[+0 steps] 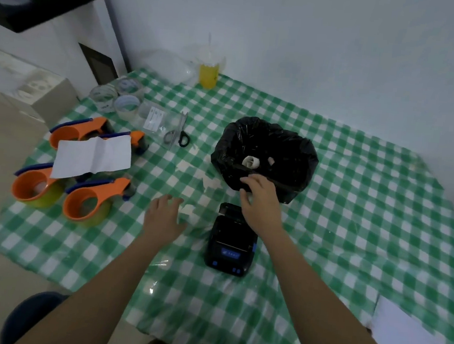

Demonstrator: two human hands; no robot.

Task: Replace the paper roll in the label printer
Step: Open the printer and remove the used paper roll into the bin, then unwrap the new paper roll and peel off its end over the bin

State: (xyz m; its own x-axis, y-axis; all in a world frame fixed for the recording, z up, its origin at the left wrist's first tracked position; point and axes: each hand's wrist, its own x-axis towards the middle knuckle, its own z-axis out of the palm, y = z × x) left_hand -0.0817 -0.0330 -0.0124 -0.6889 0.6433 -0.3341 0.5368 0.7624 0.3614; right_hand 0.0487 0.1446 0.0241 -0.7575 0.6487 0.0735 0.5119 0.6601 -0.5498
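Our label printer (pixel 231 238) sits just before the black bag (pixel 266 159) holding a paper roll (pixel 251 162), our right hand (pixel 261 203) empty and loosely spread above the printer, our left hand (pixel 164 215) open and empty beside it.

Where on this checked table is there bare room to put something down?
Free: the tablecloth right of the bin bag and label printer. Crowded: the left, with orange tape dispensers, tape rolls, scissors.
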